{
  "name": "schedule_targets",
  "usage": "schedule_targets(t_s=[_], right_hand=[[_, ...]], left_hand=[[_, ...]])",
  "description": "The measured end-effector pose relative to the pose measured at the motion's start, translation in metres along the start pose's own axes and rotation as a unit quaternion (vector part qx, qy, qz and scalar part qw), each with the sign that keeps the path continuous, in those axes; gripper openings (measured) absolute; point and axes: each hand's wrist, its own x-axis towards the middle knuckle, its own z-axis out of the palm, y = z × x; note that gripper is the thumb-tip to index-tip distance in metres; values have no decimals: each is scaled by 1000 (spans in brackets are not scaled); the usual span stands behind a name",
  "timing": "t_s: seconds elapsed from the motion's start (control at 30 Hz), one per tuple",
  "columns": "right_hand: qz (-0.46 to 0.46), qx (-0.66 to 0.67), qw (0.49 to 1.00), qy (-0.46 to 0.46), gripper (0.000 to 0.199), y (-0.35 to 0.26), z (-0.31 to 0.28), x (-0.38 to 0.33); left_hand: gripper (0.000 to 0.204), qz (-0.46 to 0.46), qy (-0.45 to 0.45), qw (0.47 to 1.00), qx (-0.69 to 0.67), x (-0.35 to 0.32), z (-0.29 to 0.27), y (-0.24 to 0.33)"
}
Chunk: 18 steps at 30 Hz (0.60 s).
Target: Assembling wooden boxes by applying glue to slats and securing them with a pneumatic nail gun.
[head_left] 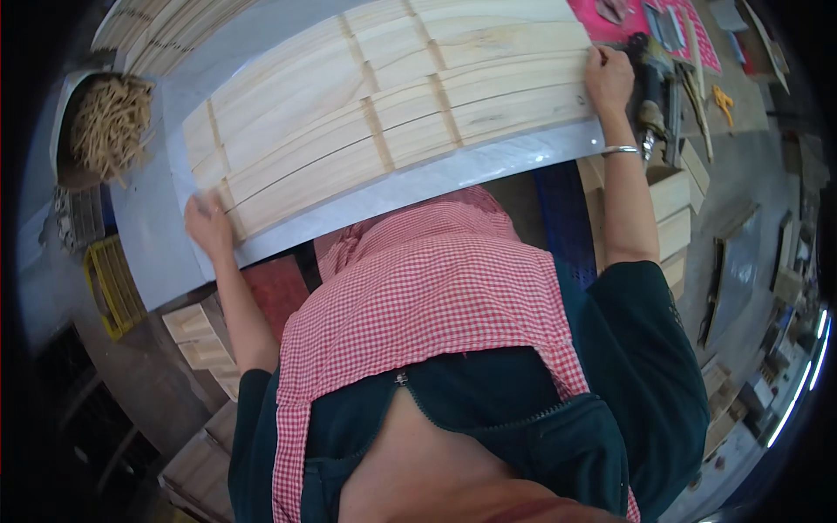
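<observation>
Pale wooden boards (305, 170) lie side by side on a table in front of me, with darker grooves crossing them. My left hand (209, 225) is at their left end, its fingers against the near boards and smeared by motion, so its grip is unclear. At the right end my right hand (610, 80) has its fingers curled over the boards' edge; a bangle circles that wrist. Both arms are stretched wide apart.
The grey-white tabletop (157, 235) shows along the near edge. A bin of thin wood strips (109, 126) stands at the left. Beyond my right hand are a power tool (649, 87) and a pink patterned cloth (602, 30). Wooden boxes (670, 209) are stacked below right.
</observation>
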Motion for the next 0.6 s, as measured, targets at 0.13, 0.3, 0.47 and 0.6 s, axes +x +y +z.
schedule_targets(t_s=[0.13,0.3,0.47,0.6], right_hand=[[2,9,1000,4,28,2,5,-2],[-7,40,999,10,27,-1,2,-2],[8,57,998,-6,25,-1,3,-3],[6,67,998,-16,24,4,6,-2]], left_hand=[[53,-48,4,998,27,-3,0,34],[52,-61,26,997,35,-9,2,38],[53,-42,13,998,35,-5,7,26],[55,-50,19,998,45,-4,13,20]])
